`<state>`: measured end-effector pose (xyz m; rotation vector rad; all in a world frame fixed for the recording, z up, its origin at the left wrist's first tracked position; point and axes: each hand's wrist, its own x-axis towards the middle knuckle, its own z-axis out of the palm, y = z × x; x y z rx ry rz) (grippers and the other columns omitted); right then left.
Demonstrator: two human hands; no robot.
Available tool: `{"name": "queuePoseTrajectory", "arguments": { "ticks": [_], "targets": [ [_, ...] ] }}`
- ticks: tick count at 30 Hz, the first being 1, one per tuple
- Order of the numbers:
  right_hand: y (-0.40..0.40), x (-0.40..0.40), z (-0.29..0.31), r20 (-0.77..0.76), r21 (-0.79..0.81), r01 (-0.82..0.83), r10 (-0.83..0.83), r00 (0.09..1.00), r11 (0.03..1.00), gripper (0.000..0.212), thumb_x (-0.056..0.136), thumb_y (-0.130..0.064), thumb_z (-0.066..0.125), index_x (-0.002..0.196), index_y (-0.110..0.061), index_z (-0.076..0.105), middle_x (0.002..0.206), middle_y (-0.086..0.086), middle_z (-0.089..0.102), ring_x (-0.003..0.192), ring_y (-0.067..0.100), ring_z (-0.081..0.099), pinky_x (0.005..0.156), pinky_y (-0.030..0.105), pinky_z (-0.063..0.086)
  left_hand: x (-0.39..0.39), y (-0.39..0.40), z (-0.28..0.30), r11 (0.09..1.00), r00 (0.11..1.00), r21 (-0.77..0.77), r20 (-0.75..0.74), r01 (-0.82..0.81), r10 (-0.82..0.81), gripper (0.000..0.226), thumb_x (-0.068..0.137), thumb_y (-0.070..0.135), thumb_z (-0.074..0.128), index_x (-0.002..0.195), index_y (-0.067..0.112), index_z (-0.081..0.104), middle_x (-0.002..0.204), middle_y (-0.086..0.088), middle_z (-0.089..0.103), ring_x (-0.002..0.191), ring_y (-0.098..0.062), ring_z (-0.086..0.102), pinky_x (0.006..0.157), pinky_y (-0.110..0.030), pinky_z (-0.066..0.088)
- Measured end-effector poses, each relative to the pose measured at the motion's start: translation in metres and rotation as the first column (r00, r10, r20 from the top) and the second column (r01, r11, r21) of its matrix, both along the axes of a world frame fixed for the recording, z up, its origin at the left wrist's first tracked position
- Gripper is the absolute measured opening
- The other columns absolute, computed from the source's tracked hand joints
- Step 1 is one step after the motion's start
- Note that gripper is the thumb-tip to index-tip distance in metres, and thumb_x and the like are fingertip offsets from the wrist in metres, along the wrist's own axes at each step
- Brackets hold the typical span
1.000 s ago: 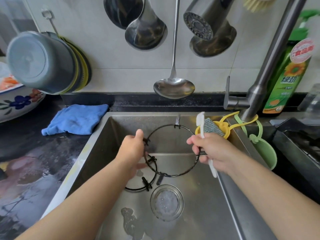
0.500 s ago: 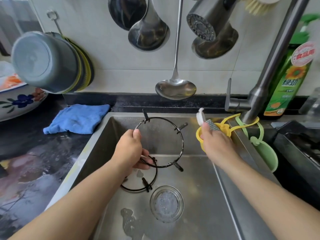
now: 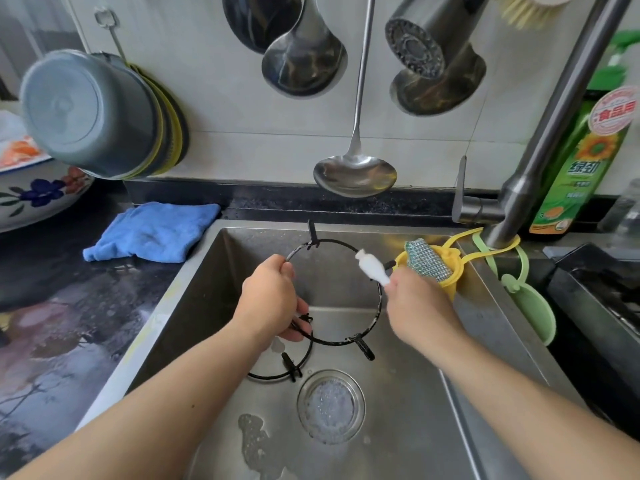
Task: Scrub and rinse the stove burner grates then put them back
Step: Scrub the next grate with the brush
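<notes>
Left hand: curled round the left arc of the upper grate, holding that ring tilted up over the sink.
Right hand: wrapped round the handle of a small white brush, head pointing up-left, just beside the ring's right arc.
Upper grate: black wire ring with short prongs; pale flecks along the rim, perhaps suds or wear, cannot tell which.
Second grate: lying flat on the sink floor, partly under the left hand, near the drain strainer.
Water: none running from the tap; a foamy patch on the sink floor in front of the drain.
Stage: scrubbing, by the look of it; the held ring being worked with the brush.
Done: both grates off the stove and in the sink.
Left: probably the rest of this ring, perhaps the second ring too, then rinsing and returning both to the stove; whether the second ring has been scrubbed cannot be told.
Nearby: scouring pad in a yellow holder on the sink's right rim; blue cloth on the counter at left; green detergent bottle behind the tap.
</notes>
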<state>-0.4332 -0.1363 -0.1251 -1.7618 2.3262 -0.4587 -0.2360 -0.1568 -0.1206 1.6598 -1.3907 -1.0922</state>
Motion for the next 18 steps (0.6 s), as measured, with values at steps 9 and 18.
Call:
{"name": "queuePoseTrajectory", "arguments": {
  "ticks": [9,18],
  "targets": [
    [0.001,-0.001,0.007,0.060,0.000,0.041,-0.041,0.997,0.999,0.014,0.105,-0.022,0.043,0.094,-0.016,0.050,0.084,0.004,0.054,0.067,0.016,0.049,0.049,0.030,0.033,0.002,-0.003,0.000,1.000,1.000,0.009,0.000,-0.022,0.022,0.028,0.111,0.029,0.027,0.099,0.019,0.051,0.075,-0.019,0.065,0.054,-0.036,0.072,0.043,-0.036,0.055],
    [0.002,-0.003,0.009,0.001,-0.012,0.057,-0.057,0.998,0.998,0.016,0.105,-0.027,0.046,0.092,-0.018,0.050,0.080,0.001,0.051,0.066,0.015,0.046,0.047,0.029,0.030,-0.002,-0.001,0.005,1.000,0.999,-0.012,0.023,-0.027,0.027,0.029,0.110,0.028,0.027,0.101,0.018,0.053,0.074,-0.020,0.065,0.052,-0.034,0.071,0.045,-0.040,0.058]
  ]
}}
